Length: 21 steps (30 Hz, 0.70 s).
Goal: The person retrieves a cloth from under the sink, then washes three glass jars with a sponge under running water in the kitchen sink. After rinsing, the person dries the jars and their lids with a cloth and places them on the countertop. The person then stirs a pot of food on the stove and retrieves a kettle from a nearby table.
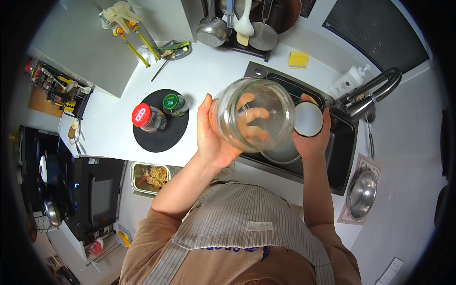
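Note:
My left hand grips a large clear glass jar from the side, with its fingers visible through the glass. The jar is tilted, its open end facing up towards me, and I see no contents in it. In my right hand is a round lid, white on the face I see and dark around the rim. The lid is off the jar and just to its right. Both hands are raised over the dark sink, where a round metal vessel is partly hidden behind the jar.
On a black round mat stand a red-lidded jar and a green-lidded jar. A faucet and pump bottle border the sink. A metal bowl sits right. Below the counter is a food-scrap bin.

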Each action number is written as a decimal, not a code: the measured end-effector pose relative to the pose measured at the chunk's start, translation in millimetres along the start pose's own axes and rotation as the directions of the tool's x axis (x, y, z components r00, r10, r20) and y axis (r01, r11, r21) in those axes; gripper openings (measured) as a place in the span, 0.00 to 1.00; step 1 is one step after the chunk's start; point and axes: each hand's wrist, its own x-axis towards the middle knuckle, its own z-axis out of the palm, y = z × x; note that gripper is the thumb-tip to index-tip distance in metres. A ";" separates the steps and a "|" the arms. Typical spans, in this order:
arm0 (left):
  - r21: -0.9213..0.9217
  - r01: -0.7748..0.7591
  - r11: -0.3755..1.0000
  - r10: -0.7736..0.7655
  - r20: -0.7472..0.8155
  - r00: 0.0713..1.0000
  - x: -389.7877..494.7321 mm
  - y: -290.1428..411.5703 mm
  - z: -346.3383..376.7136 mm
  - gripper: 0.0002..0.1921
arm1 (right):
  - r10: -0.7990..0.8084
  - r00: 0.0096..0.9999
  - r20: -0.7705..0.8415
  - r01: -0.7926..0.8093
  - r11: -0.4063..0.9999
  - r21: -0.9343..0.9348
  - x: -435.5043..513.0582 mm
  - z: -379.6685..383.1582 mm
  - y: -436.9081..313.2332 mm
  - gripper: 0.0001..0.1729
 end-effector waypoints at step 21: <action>0.060 -0.015 0.998 0.034 -0.331 0.943 -3.8 12.4 -38.1 0.40 | 0.174 0.984 0.030 -0.174 0.985 -0.002 3.9 -21.7 16.7 0.35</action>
